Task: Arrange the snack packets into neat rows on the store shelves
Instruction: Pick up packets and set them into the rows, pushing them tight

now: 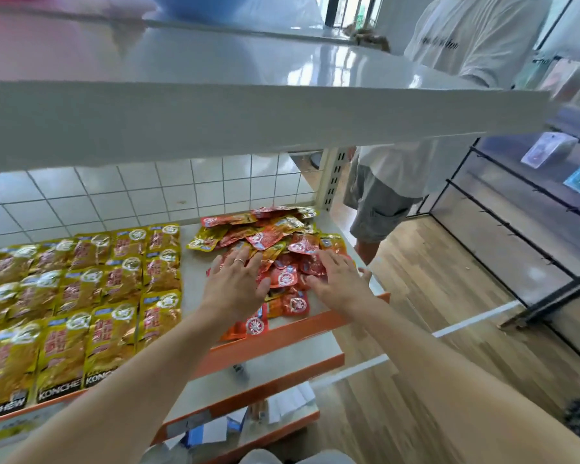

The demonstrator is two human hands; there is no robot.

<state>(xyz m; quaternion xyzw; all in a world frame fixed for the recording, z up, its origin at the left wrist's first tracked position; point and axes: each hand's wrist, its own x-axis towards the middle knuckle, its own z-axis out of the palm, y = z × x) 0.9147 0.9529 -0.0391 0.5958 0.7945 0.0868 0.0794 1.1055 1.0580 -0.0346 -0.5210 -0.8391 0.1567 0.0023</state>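
A loose heap of small red and yellow snack packets (275, 239) lies at the right end of the shelf (195, 262). To its left, larger yellow packets (81, 296) lie flat in neat rows. My left hand (233, 283), with a ring on one finger, rests palm down with spread fingers on the heap's left side. On the heap's right side my right hand (335, 279) also lies flat, fingers straight, touching red packets. Neither hand grips a packet.
A white upper shelf (248, 105) overhangs close above the work area. A person in a white shirt and grey shorts (399, 182) stands just past the shelf's right end. Lower shelves (265, 373) hold papers. A black rack (523, 209) stands at the right over a wooden floor.
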